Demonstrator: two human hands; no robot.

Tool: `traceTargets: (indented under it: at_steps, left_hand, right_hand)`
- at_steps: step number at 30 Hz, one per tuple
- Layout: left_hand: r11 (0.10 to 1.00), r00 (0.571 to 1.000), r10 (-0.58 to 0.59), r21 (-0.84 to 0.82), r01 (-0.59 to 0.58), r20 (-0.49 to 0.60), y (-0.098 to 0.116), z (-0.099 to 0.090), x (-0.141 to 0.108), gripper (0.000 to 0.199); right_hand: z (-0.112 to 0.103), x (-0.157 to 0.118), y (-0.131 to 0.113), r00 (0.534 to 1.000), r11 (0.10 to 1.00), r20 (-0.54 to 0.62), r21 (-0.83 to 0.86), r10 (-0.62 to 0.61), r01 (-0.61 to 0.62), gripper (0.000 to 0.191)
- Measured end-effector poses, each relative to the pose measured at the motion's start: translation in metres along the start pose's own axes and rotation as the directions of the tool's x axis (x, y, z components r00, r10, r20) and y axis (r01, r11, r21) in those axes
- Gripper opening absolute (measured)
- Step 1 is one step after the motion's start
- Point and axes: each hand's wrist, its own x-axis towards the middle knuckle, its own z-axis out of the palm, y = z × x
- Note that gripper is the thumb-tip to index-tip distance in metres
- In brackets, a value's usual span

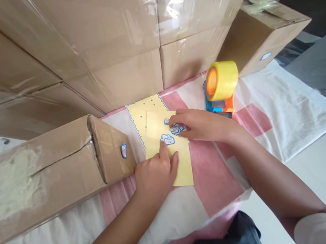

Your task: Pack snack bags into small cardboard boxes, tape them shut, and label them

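A plain yellow paper sheet (181, 169) lies on a patterned yellow sheet (137, 111) with a blue scalloped edge. On the plain sheet are small blue-edged white paper cutouts (169, 141) in two groups. My left hand (155, 174) rests at the sheet's left side, its index fingertip on the nearer group and its thumb apart. My right hand (199, 124) reaches in from the right, its fingers curved over the farther cutouts (177, 129); whether it grips one is too small to tell.
Taped cardboard boxes (130, 77) stand behind the papers. A long box (63, 164) lies at the left, another box (261, 33) stands at the back right. A tape dispenser (221, 82) with yellow tape sits beyond my right hand on the pink and white cloth (212, 172).
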Motion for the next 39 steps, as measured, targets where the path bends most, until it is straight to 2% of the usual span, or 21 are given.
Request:
traceTargets:
  at_steps: [14,19,22,27,29,31,34,39]
  left_hand:
    - [1.000,1.000,-0.007,-0.025,0.007,-0.022,0.000,-0.001,-0.002,0.060]
    - [0.999,1.000,0.008,-0.039,-0.009,-0.020,-0.001,-0.002,-0.003,0.060]
    - [0.999,1.000,0.012,-0.048,-0.013,-0.022,-0.001,-0.003,-0.003,0.060]
    - [0.998,1.000,0.004,-0.056,-0.005,-0.014,0.000,-0.005,-0.002,0.060]
    - [0.998,1.000,0.003,-0.057,-0.003,-0.012,0.000,-0.006,-0.002,0.060]
    - [0.998,1.000,-0.002,-0.060,0.002,-0.001,0.000,-0.008,-0.002,0.060]
    - [0.998,1.000,-0.010,-0.064,0.011,0.011,0.001,-0.010,-0.002,0.060]
    - [0.998,0.999,-0.024,-0.062,0.025,0.023,0.001,-0.010,-0.002,0.062]
  right_hand:
    - [0.009,0.010,-0.001,0.991,0.980,-0.075,-0.169,-0.115,0.101,0.012]
    - [0.010,0.010,-0.003,0.984,0.970,-0.096,-0.208,-0.147,0.125,0.016]
    - [0.012,0.011,-0.001,0.986,0.981,-0.114,-0.165,-0.118,0.098,0.012]
    - [0.008,0.009,0.007,0.987,0.997,-0.145,0.028,-0.063,0.068,0.008]
    - [0.006,0.007,0.010,0.989,0.992,-0.123,0.085,-0.081,0.092,0.008]
    - [0.004,0.005,0.011,0.988,0.983,-0.086,0.120,-0.132,0.141,0.016]
    - [0.005,0.005,0.012,0.979,0.976,-0.083,0.104,-0.184,0.192,0.022]
    - [0.009,0.009,0.008,0.978,0.984,-0.108,-0.022,-0.181,0.179,0.016]
